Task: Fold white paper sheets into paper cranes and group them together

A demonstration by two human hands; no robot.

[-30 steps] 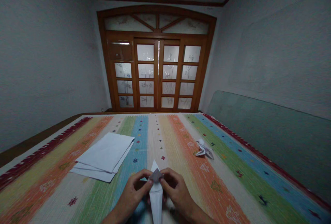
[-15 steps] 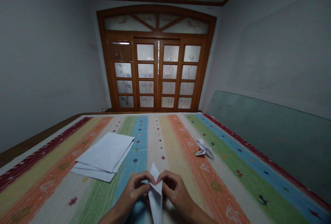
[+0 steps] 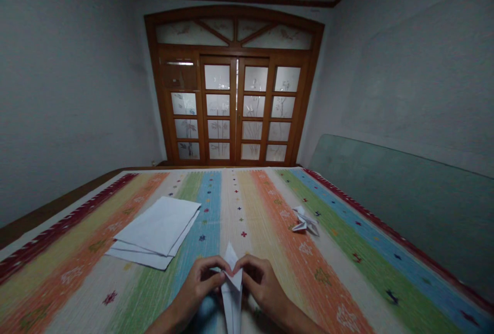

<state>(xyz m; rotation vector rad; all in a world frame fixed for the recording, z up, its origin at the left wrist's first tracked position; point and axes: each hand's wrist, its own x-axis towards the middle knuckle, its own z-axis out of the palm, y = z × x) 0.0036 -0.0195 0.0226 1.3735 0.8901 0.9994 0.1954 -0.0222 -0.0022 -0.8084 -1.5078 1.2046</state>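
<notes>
A white folded paper (image 3: 232, 300), long and narrow with a pointed tip at its far end, is held between my two hands just above the striped cloth. My left hand (image 3: 203, 282) pinches its left side with thumb and forefinger. On the right side, my right hand (image 3: 262, 280) pinches it the same way, and the fingertips of both hands nearly meet at a folded flap. The near end of the paper runs out of the bottom of the view.
A stack of several white paper sheets (image 3: 158, 226) lies to the left on the striped tablecloth (image 3: 266, 226). To the right sits a small folded paper figure (image 3: 305, 221). A pale green panel (image 3: 393, 195) stands along the right side; wooden glazed doors (image 3: 235, 107) are beyond the table.
</notes>
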